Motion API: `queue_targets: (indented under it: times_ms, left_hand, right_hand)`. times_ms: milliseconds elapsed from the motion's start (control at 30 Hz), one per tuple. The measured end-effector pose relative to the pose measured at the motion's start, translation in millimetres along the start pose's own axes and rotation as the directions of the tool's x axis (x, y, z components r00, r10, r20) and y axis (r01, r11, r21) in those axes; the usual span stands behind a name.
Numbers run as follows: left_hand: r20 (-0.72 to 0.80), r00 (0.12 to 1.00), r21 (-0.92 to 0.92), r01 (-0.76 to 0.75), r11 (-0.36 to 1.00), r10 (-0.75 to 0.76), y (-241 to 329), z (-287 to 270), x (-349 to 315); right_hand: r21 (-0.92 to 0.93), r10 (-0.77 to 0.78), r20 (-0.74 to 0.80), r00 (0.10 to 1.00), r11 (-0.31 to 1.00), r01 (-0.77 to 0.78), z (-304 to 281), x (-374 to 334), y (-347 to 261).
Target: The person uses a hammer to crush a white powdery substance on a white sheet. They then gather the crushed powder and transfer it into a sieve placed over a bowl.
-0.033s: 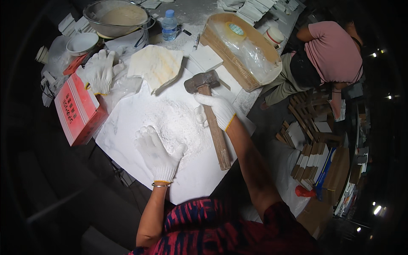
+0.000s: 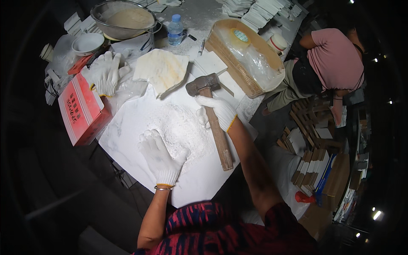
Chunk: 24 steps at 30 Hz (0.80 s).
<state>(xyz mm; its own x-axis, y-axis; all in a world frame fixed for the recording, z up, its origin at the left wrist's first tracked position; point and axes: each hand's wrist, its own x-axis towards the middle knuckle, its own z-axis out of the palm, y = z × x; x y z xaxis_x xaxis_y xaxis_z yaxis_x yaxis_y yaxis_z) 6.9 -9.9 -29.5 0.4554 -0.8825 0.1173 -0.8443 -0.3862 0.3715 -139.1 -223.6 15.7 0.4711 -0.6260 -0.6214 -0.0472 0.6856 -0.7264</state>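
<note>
White-gloved left hand [image 2: 159,156] spread open on powder [image 2: 182,125], right hand [image 2: 223,111] grasping a hammer [image 2: 219,138].
Hardly anything has shifted since a moment ago, so work looks paused; the hammer slants over the white board [image 2: 121,123], its head just beyond the right hand, a stone slab [image 2: 161,70] past the powder.

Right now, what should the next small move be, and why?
Probably ease the left hand back from the white powder: it's open at the powder's near edge, while the right hand grips the wooden-handled hammer just below its head.
</note>
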Motion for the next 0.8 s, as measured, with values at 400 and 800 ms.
queue_targets:
  times_ms: [400,800]
  left_hand:
    - [-0.006,1.000,-0.083,0.025,0.996,-0.025,4.9,-15.7,2.4]
    - [0.013,1.000,-0.019,0.016,1.000,-0.016,5.9,-15.4,3.2]
  right_hand:
    - [-0.663,-0.020,-0.175,0.984,0.741,-0.103,-1.3,18.2,-36.8]
    - [-0.696,-0.219,-0.125,0.968,0.715,0.071,10.2,-15.8,-4.5]
